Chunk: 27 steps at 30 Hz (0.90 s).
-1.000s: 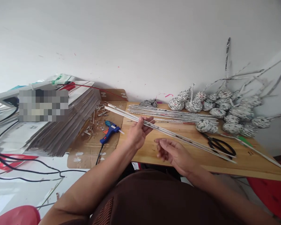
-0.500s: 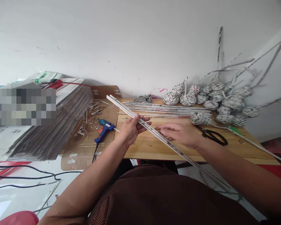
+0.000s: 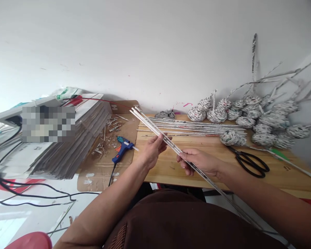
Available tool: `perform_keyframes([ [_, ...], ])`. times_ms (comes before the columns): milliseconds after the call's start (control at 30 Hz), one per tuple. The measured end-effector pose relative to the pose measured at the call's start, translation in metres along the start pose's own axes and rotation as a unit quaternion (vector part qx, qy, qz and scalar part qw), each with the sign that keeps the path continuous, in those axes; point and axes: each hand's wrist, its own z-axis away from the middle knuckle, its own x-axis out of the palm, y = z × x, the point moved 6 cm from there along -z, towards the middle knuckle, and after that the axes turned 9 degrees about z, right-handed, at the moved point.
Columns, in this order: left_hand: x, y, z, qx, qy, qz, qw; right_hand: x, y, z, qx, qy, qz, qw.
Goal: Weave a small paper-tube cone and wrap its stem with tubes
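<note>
A thin bundle of rolled newspaper sticks [image 3: 146, 121] slants across my front, its white ends fanned slightly apart at upper left. My left hand [image 3: 153, 149] is closed around the bundle, thumb on top. Lower down, my right hand [image 3: 197, 159] grips the same sticks between thumb and curled fingers. Past my right hand the sticks run down over the table's front edge. More paper sticks [image 3: 191, 126] lie in a row on the wooden table [image 3: 160, 169] behind my hands. How many sticks I hold is hard to tell.
A blue glue gun [image 3: 123, 150] rests on cardboard [image 3: 93, 174] littered with paper scraps. A tall stack of newspapers [image 3: 75, 148] stands at left. Woven paper gourds [image 3: 269, 121] crowd the back right, with black scissors [image 3: 251, 163] before them. A grey cloth-like lump [image 3: 165, 114] lies by the wall.
My right hand has closed on the sticks, having been loosely spread beside them. The ends at upper left have fanned apart a little. The whole view has shifted slightly.
</note>
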Motion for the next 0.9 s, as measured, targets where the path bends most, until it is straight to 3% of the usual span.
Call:
perform_keyframes([
  [100, -0.002, -0.004, 0.000, -0.011, 0.005, -0.021, 1.000, 0.000, 0.005, -0.001, 0.013, 0.010, -0.005, 1.000],
  [300, 0.000, -0.008, 0.000, -0.030, 0.012, 0.046, 0.998, 0.003, 0.012, -0.004, 0.018, -0.001, 0.000, 1.000],
  [667, -0.002, -0.008, 0.000, -0.012, 0.038, 0.065, 0.997, 0.006, 0.020, -0.003, 0.043, -0.009, -0.007, 0.999],
  [900, -0.006, 0.000, -0.002, -0.003, 0.063, 0.043, 0.997, 0.006, 0.011, -0.001, 0.042, -0.022, 0.009, 0.999],
])
